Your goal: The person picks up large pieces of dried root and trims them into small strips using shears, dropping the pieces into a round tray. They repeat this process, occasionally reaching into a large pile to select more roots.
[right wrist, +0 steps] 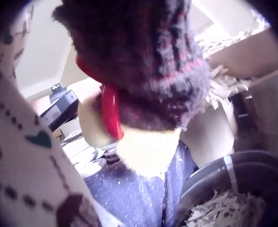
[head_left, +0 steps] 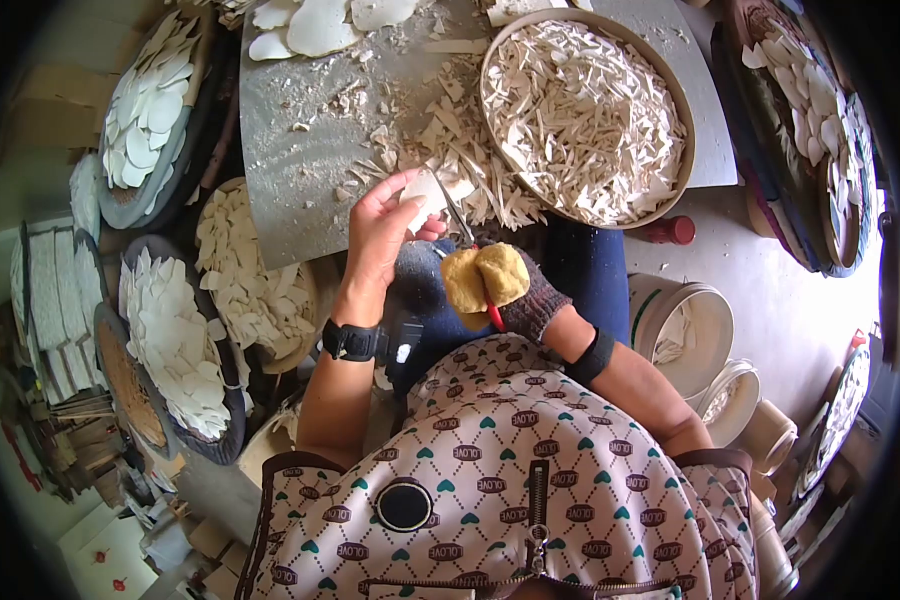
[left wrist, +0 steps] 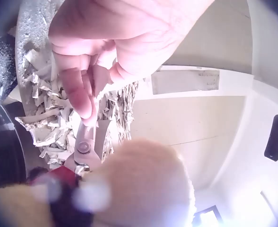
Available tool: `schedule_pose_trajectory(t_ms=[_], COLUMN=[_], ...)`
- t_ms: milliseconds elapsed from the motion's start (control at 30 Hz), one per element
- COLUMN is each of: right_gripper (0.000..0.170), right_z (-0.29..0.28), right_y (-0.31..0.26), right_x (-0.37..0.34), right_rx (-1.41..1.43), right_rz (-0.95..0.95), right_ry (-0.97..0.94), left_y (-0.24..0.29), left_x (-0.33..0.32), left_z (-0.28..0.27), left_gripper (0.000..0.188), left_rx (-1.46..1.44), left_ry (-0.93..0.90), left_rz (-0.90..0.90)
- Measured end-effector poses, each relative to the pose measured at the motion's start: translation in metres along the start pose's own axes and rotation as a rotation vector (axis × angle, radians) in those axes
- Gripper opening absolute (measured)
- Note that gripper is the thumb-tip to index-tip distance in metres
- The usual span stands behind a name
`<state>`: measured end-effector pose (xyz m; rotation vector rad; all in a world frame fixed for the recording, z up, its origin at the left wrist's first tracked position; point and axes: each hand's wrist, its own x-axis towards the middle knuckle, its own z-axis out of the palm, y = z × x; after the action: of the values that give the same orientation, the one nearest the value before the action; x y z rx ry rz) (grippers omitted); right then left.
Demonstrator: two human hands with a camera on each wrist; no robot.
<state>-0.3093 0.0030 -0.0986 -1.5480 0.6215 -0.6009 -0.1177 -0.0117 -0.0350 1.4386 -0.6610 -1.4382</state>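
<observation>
My bare left hand [head_left: 375,228] pinches a thin, flat white piece [head_left: 427,190] over the near edge of the work surface. In a dark knitted glove, my right hand [head_left: 532,292] grips a pair of red-handled shears [head_left: 456,212]. Thick yellow padding [head_left: 485,274] wraps around the gloved fingers and hides most of them. The metal blades reach up to the piece's right edge, close beside the left fingertips. In the left wrist view the shears' pivot [left wrist: 83,147] lies just below those fingertips. A red handle [right wrist: 111,113] curves out from under the glove in the right wrist view.
White slivers [head_left: 470,165] litter the grey metal table [head_left: 295,195]. At its right stands a round tray [head_left: 687,165] heaped with cut strips. Baskets of flat white pieces [head_left: 175,345] crowd the left side. Buckets [head_left: 705,325] and a red-capped object [head_left: 675,230] stand at the right.
</observation>
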Motion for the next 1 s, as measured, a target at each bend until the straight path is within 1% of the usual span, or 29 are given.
schedule_pose_trajectory(t_ms=[33, 67, 133, 167, 233, 267, 367, 400, 433, 500, 533, 633, 667, 733, 800, 833, 900, 967, 1000], right_gripper=[0.032, 0.03, 0.025, 0.022, 0.018, 0.017, 0.018, 0.019, 0.021, 0.019, 0.019, 0.033, 0.035, 0.032, 0.029, 0.027, 0.024, 0.022, 0.022], right_z=[0.0, -0.001, -0.002, -0.002, 0.0, 0.003, 0.0, -0.008, -0.013, -0.016, -0.016, -0.014, -0.013, -0.007, -0.004, -0.004, -0.007, -0.013, -0.009], right_y=[-0.003, -0.004, -0.002, 0.003, 0.008, 0.011, 0.01, 0.002, -0.006, -0.017, -0.02, -0.016, -0.013, -0.002, 0.003, 0.003, 0.0, -0.009, -0.007], right_x=[0.0, 0.0, 0.001, 0.002, 0.004, 0.006, 0.011, 0.013, 0.013, 0.015, 0.015, 0.01, 0.009, 0.008, 0.009, 0.01, 0.012, 0.013, 0.013], right_rx=[0.017, -0.007, 0.182, 0.396, 0.501, 0.392, 0.092, -0.128, -0.347, -0.386, -0.405, -0.511, -0.568, -0.239, -0.039, -0.005, -0.112, -0.392, -0.233], right_rz=[0.012, -0.015, 0.032, 0.107, 0.134, 0.088, -0.042, -0.133, -0.22, -0.244, -0.252, -0.229, -0.246, -0.139, -0.085, -0.084, -0.137, -0.25, -0.198], right_ry=[0.007, 0.013, 0.018, 0.019, 0.05, 0.081, 0.097, 0.084, 0.069, 0.045, 0.034, 0.024, 0.023, 0.052, 0.047, 0.029, 0.012, 0.02, 0.047], left_y=[0.0, 0.001, 0.003, 0.004, 0.009, 0.009, 0.004, 0.002, -0.003, -0.018, -0.021, -0.025, -0.024, -0.021, -0.016, -0.013, -0.011, -0.009, -0.013], left_x=[0.001, 0.0, 0.0, 0.0, -0.003, -0.005, -0.004, -0.006, -0.006, -0.004, -0.003, 0.001, 0.001, 0.001, 0.003, 0.004, 0.004, 0.005, 0.007], left_z=[-0.001, -0.001, -0.001, -0.001, 0.003, 0.005, 0.009, 0.015, 0.021, 0.027, 0.028, 0.031, 0.03, 0.028, 0.023, 0.019, 0.016, 0.014, 0.011], left_gripper=[0.038, 0.038, 0.038, 0.038, 0.037, 0.036, 0.032, 0.033, 0.034, 0.037, 0.039, 0.037, 0.037, 0.036, 0.036, 0.036, 0.035, 0.034, 0.035], left_rx=[0.001, 0.004, 0.057, 0.084, 0.126, 0.148, 0.216, 0.186, 0.127, 0.009, -0.011, -0.051, -0.053, -0.058, -0.033, -0.008, 0.008, -0.007, -0.019], left_ry=[-0.009, -0.02, -0.001, 0.008, -0.06, -0.096, -0.032, 0.012, 0.092, 0.252, 0.286, 0.349, 0.332, 0.302, 0.25, 0.214, 0.154, 0.107, 0.113], left_rz=[-0.008, -0.004, 0.017, 0.027, 0.019, 0.014, 0.115, 0.2, 0.286, 0.455, 0.462, 0.485, 0.466, 0.452, 0.424, 0.4, 0.341, 0.273, 0.273])
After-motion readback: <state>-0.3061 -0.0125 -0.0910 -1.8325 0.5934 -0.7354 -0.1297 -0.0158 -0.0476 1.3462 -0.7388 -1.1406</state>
